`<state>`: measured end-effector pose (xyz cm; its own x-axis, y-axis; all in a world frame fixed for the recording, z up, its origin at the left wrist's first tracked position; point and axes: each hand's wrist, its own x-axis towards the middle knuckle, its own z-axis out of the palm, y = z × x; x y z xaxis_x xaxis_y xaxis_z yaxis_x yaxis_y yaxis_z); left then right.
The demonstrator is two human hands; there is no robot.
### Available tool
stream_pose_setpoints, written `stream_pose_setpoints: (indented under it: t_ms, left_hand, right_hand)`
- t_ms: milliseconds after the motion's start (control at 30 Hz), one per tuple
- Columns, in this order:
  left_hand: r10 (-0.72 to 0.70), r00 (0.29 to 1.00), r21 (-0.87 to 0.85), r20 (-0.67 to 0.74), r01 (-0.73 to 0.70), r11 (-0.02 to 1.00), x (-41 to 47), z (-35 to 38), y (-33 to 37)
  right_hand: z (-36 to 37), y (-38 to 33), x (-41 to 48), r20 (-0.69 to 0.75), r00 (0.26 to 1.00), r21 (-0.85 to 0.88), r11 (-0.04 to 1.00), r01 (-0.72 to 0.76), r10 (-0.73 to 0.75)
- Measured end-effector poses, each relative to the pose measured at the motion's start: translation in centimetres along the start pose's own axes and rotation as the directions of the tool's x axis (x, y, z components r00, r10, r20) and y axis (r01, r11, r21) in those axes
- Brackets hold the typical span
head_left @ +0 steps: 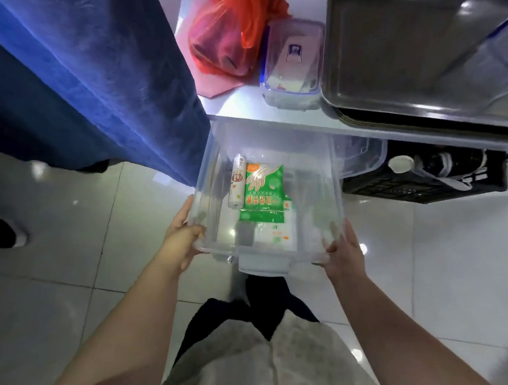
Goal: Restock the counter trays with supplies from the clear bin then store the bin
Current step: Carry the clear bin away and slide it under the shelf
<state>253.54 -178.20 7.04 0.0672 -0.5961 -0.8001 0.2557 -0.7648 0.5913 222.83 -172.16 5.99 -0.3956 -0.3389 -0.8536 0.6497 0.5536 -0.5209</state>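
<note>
I hold the clear plastic bin in front of me, above the tiled floor and just below the white counter edge. My left hand grips its near left corner and my right hand grips its near right corner. Inside the bin lie a green packet, a white roll beside it, and pale plastic packs nearer to me. A large steel tray sits on the counter at the right.
On the white counter stand a red plastic bag and a small lidded clear box. A blue cloth hangs at the left. Under the counter are another clear tub and a black crate. A person's shoe shows at far left.
</note>
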Motion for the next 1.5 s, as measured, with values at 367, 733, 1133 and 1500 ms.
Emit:
stream_pose_setpoints:
  t_ms: [367, 733, 1133, 1500]
  left_hand:
    - [-0.034, 0.984, -0.121, 0.176, 0.055, 0.991, 15.6, 0.2, 2.2]
    - [0.013, 0.960, -0.260, 0.280, 0.063, 0.964, 25.6, 1.3, 3.0]
    - [0.253, 0.898, 0.289, -0.360, -0.150, 0.946, 13.1, 4.1, 2.0]
    - [-0.105, 0.878, 0.432, 0.468, -0.123, 0.894, 11.6, 29.2, 0.9]
  right_hand:
    - [9.1, 1.4, 11.0, -0.041, 0.978, -0.007, 0.979, 0.204, -0.204]
    - [14.2, 2.3, 20.6, -0.124, 0.975, 0.118, 0.973, 0.199, -0.185]
    - [4.6, 1.9, 15.8, 0.047, 0.996, 0.511, 0.858, 0.038, -0.072]
    - [-0.8, -0.8, 23.2, 0.336, 0.935, 0.851, 0.388, -0.354, 0.116]
